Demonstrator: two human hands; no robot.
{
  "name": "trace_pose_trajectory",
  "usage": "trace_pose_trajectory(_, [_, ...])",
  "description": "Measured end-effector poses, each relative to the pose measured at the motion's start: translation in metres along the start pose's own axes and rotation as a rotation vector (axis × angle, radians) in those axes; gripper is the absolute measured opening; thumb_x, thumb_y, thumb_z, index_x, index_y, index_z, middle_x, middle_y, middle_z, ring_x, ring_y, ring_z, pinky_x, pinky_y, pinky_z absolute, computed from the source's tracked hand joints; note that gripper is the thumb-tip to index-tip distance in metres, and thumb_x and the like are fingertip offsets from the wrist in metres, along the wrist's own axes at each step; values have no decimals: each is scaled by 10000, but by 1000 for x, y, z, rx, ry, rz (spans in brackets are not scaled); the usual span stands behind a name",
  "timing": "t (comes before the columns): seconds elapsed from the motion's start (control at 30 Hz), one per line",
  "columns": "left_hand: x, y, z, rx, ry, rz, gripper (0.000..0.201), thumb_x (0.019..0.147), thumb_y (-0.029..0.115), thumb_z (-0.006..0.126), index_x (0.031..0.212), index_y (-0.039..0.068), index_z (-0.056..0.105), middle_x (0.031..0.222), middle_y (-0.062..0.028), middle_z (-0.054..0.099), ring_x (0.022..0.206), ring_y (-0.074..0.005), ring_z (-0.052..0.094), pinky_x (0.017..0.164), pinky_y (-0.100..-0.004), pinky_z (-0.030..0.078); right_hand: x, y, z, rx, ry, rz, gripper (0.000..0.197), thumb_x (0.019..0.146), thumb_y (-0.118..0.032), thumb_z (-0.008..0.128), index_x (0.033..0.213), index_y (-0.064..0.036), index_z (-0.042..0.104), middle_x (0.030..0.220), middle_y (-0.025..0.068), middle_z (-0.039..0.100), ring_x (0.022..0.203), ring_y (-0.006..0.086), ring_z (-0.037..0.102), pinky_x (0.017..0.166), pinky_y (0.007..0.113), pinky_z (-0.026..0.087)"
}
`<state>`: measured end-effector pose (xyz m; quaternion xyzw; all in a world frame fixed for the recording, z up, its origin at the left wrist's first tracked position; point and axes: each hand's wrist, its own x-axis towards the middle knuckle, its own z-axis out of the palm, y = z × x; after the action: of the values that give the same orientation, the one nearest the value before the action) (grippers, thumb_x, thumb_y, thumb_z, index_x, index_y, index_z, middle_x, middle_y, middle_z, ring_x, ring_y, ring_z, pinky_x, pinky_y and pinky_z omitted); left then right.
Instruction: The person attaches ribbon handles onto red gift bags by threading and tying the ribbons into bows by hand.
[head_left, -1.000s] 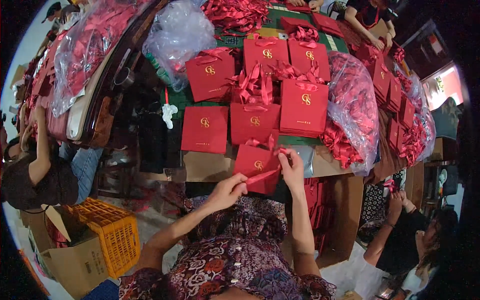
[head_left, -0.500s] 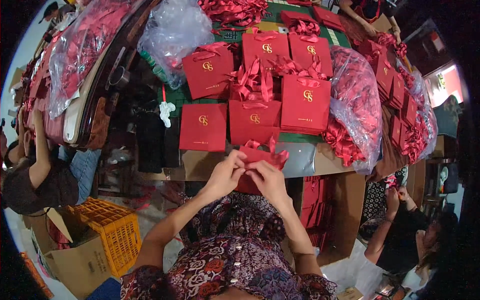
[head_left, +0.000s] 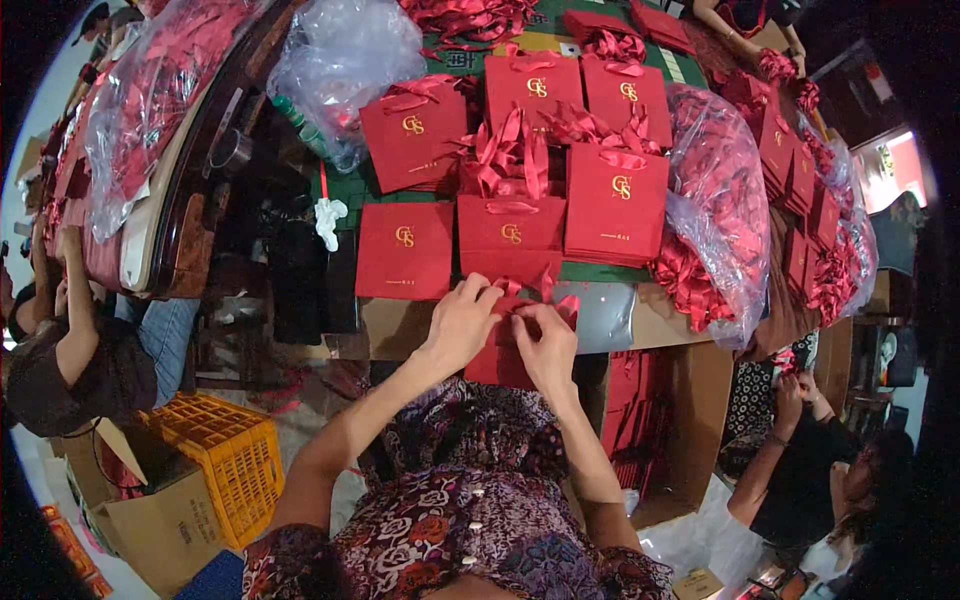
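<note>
At the table's near edge I have a small red paper gift bag in front of me, with a satin ribbon handle at its top. My left hand is closed at the upper left of this bag, its fingertips by the ribbon. My right hand pinches the bag's upper right part, and the exact grip is partly hidden by the fingers. Just beyond lies a red gift bag with its ribbon up, beside a flat red bag on the left and a stack of red bags on the right.
A clear plastic sack of red ribbons lies at the right; crumpled clear plastic sits at the back left. Below are a yellow crate and a cardboard box holding red bags. Other people work on both sides.
My hands have moved slightly apart at the top of the bag, the left a little downward and the right to the right. More of the bag's front shows between them.
</note>
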<state>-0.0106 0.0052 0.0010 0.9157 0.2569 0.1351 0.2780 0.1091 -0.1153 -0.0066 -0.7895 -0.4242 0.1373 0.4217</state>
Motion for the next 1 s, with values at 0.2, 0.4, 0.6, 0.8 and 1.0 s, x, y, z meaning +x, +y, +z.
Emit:
trace_pose_trajectory(0.2, [-2,3,-1,-119,15,-35,278,804,53,702,1064,48,604,1062,-132,529,971,-362,601,785,-452,532,0,-5,5,21,30,54,125,835,-150,714,875,-44,660,818,144,671,772,344,666,689,428,514])
trace_pose_trajectory(0.4, [-2,3,-4,-129,24,-18,183,846,37,641,1017,44,577,984,-148,569,921,-379,601,774,-454,516,-4,-12,11,-37,73,-47,151,799,-138,744,830,-42,632,799,129,668,751,327,661,665,421,510])
trace_pose_trajectory(0.6, [-7,11,-7,-199,87,-49,73,895,46,568,966,39,548,885,-149,589,882,-373,589,745,-461,499,-6,-24,13,-61,78,9,166,796,-140,751,850,-33,636,793,144,673,734,330,663,656,425,513])
trace_pose_trajectory(0.8, [-20,24,2,-187,201,-92,74,894,32,565,967,26,569,899,-165,591,871,-383,593,767,-450,496,-6,-29,12,-5,58,93,190,825,-202,735,856,-34,653,799,168,689,700,342,672,635,424,517])
trace_pose_trajectory(1.0, [-19,18,-8,-270,165,-90,83,885,8,558,968,15,562,892,-169,582,865,-385,587,752,-446,490,-9,-22,8,-84,63,-176,186,800,-56,720,962,-73,631,847,99,616,804,314,625,662,417,501])
